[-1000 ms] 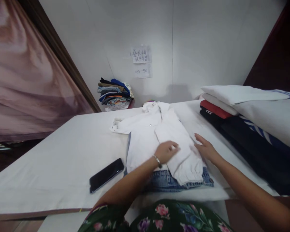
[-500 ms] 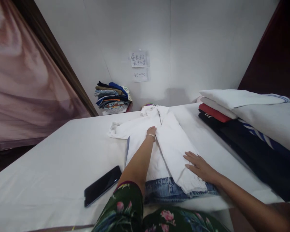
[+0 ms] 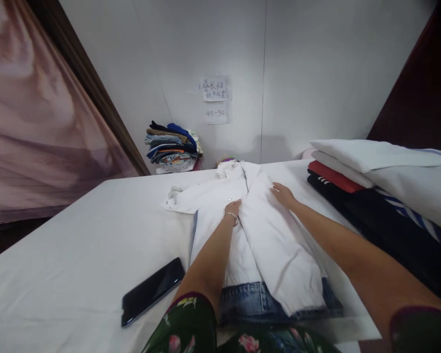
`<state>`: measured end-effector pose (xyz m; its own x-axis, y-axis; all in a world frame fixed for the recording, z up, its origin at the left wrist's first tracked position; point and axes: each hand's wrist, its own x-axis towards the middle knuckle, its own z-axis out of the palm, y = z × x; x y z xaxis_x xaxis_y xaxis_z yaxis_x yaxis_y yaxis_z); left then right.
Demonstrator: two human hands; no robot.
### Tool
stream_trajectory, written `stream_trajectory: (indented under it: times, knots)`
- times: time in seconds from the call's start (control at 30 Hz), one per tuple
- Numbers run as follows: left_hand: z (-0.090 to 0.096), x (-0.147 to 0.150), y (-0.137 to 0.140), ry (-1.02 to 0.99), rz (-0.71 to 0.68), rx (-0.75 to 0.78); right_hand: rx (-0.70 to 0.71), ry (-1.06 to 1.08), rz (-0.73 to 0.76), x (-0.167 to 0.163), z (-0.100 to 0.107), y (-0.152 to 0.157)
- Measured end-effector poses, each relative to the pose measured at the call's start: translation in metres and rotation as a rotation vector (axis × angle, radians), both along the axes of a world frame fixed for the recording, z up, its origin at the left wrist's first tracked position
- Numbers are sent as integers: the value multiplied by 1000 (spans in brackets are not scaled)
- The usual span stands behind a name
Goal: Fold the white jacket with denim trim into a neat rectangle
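Note:
A white long-sleeved jacket (image 3: 275, 240) with a blue denim band (image 3: 248, 299) at its hem lies on the table, collar pointing away from me. Its right sleeve is folded down over the front, and the left sleeve (image 3: 183, 198) stretches out sideways. At the middle of the jacket, beside the inner edge of the folded sleeve, my left hand (image 3: 232, 208) rests with its fingers closed on the cloth. My right hand (image 3: 283, 195) grips the jacket's right edge near the shoulder; its fingertips are partly hidden. A pale flat sheet (image 3: 356, 328) shows beneath the lower right side.
A black phone (image 3: 152, 291) lies on the white table (image 3: 66, 255), left of the jacket. Folded clothes (image 3: 353, 181) are stacked along the right. Another clothes pile (image 3: 172, 147) stands at the back, below paper signs (image 3: 216, 98) on the wall. A pink curtain (image 3: 33, 113) hangs left.
My right hand has moved from the sleeve's lower end up to the jacket's right edge near the shoulder. The right side looks fuller and slightly raised. My left hand stays in place.

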<state>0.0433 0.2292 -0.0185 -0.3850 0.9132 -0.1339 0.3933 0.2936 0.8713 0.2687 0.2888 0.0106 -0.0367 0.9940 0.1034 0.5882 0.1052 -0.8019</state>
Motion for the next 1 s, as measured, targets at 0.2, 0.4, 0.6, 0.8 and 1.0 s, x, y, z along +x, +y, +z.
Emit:
stream_trajectory:
  times: [0.2,0.4,0.6,0.8,1.0]
  knots:
    - [-8,-3,5,-126,17,-33,-54,-87,-109,-30,-9,66]
    - [-13,-5,2,-184,110,-11,-30,-132,-253,-32,-8,105]
    - [-18,-7,3,-173,130,35,-66,-224,-219,-23,-28,98]
    - [-18,-3,1,-123,122,42,78,-310,-5,-17,-15,62]
    - [-13,-1,-1,-29,104,24,55,-598,433,-17,-33,4]
